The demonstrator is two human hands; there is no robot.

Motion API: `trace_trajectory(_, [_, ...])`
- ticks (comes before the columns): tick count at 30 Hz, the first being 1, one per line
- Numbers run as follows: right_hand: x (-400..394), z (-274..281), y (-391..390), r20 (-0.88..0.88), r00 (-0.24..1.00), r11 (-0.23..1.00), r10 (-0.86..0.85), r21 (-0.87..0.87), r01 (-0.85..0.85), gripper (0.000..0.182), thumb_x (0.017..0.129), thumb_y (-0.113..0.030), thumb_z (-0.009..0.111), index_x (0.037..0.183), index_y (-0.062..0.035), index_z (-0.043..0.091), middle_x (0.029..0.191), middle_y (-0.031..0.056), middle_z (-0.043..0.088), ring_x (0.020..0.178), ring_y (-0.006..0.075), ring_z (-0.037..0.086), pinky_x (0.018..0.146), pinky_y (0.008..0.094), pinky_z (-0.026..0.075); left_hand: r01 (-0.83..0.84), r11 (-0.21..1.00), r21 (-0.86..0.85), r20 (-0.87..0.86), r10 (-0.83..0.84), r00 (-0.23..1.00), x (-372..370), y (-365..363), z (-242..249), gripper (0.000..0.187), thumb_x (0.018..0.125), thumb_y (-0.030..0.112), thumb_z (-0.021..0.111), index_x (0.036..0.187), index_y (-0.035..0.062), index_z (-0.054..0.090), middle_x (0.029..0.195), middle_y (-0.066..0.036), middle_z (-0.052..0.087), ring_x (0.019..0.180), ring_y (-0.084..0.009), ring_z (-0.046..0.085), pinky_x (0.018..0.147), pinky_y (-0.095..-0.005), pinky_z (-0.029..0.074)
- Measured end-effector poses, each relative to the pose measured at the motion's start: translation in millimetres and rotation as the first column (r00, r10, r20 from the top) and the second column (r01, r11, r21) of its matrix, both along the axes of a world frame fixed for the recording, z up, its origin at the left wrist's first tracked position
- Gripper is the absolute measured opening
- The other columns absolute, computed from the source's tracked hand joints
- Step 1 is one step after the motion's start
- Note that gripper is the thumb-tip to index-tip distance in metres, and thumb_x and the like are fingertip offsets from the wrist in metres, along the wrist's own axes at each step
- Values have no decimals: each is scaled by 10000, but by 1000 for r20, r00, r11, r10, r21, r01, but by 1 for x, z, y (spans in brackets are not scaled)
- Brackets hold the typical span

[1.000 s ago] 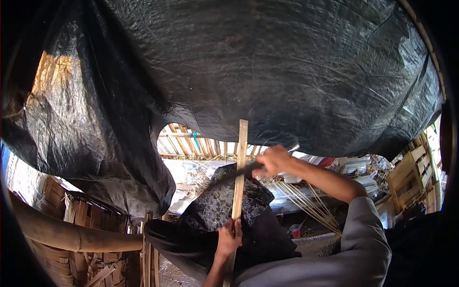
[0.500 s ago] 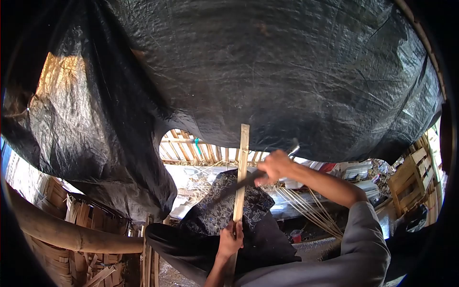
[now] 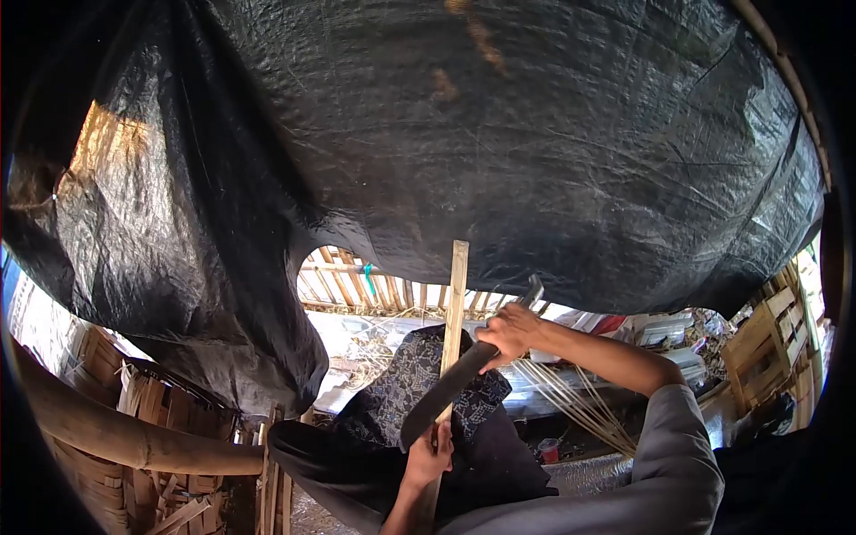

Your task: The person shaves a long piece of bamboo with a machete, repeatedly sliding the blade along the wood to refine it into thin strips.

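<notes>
My left hand (image 3: 430, 456) is wrapped round the lower part of a pale bamboo strip (image 3: 455, 299), which stands nearly upright in front of me. In my right hand (image 3: 510, 333) is the handle of a machete (image 3: 446, 392). Its dark, wide blade slants down to the left across the strip, with the tip close above my left hand. A patterned dark cloth (image 3: 388, 392) lies over my lap behind the strip.
A black tarp (image 3: 535, 160) hangs across the top and left. Thin bamboo sticks (image 3: 580, 406) lie to the right near a small red cup (image 3: 548, 448). A thick bamboo pole (image 3: 143, 437) crosses the lower left, and a woven bamboo panel (image 3: 767, 343) stands at the right.
The machete blade has moved down along the bamboo strip toward my left hand, and my right hand has lowered a little. My left hand keeps its hold.
</notes>
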State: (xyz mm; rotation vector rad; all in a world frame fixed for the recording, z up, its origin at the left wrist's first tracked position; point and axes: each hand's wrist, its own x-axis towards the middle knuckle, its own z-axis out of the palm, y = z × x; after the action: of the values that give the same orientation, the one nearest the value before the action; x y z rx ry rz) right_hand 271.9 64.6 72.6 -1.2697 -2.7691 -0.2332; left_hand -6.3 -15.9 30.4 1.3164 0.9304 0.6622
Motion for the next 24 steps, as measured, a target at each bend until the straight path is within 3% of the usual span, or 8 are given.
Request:
trace_trajectory(2, [14, -9, 14, -11, 999, 999, -36, -1, 36, 631, 750, -681, 523, 622, -66, 578, 418, 61, 462, 387, 179, 530, 363, 358, 422, 0, 997, 71, -41, 3, 999, 0, -1, -5, 275, 943, 185, 442, 754, -14, 452, 499, -56, 475, 354, -104, 476, 322, -250, 381])
trace_trajectory(4, [18, 0, 28, -139, 730, 715, -669, -389, 581, 665, 787, -661, 494, 547, -43, 541, 412, 76, 459, 395, 191, 530, 370, 370, 405, -4, 998, 55, -63, 7, 998, -1, 3, -6, 255, 926, 195, 482, 772, -8, 481, 513, -47, 512, 389, -120, 539, 339, -260, 425])
trace_trajectory(5, [22, 6, 30, -210, 623, 630, -754, -502, 593, 711, 823, -647, 447, 525, -9, 542, 414, 88, 460, 407, 219, 531, 393, 387, 404, -10, 998, 64, -88, 16, 996, 1, 5, -5, 253, 924, 194, 484, 771, -7, 482, 514, -49, 512, 386, -121, 537, 339, -261, 427])
trace_trajectory(12, [-5, 21, -4, -214, 853, 838, -477, -405, 367, 666, 829, -639, 430, 717, -12, 622, 480, 110, 518, 440, 252, 556, 449, 405, 455, -15, 1000, -9, -17, 15, 1000, 2, 3, -7, 246, 922, 191, 490, 776, -7, 488, 520, -55, 512, 379, -118, 522, 341, -254, 436])
trace_trajectory(18, [10, 16, 3, 88, 970, 970, -227, -65, 233, 738, 733, -757, 418, 712, -44, 607, 479, 131, 536, 487, 304, 604, 461, 384, 487, -4, 998, 62, -41, 7, 999, 4, 1, -14, 240, 922, 189, 486, 792, -12, 501, 520, -51, 515, 385, -111, 526, 335, -253, 434])
trace_trajectory(20, [19, 10, 27, -245, 667, 710, -703, -209, 672, 771, 840, -682, 312, 565, -13, 578, 446, 123, 516, 481, 298, 601, 469, 387, 485, -9, 999, 54, -52, 12, 999, 3, 1, -6, 242, 922, 188, 486, 784, -10, 502, 518, -51, 515, 382, -111, 526, 331, -253, 427])
trace_trajectory(22, [23, 34, 45, -219, 338, 399, -915, -608, 686, 789, 883, -630, 270, 539, 14, 568, 458, 127, 521, 482, 282, 604, 483, 407, 491, -15, 998, 57, -60, 18, 998, 4, -1, -4, 245, 921, 188, 486, 776, -9, 502, 516, -51, 514, 379, -111, 526, 327, -253, 420])
trace_trajectory(24, [30, 32, 42, -152, 399, 402, -904, -618, 676, 795, 880, -631, 278, 544, 28, 569, 462, 129, 523, 489, 281, 610, 499, 408, 498, -4, 1000, 11, -21, 5, 1000, 4, -3, -13, 259, 937, 205, 465, 785, -5, 473, 518, -31, 468, 349, -91, 462, 321, -235, 380])
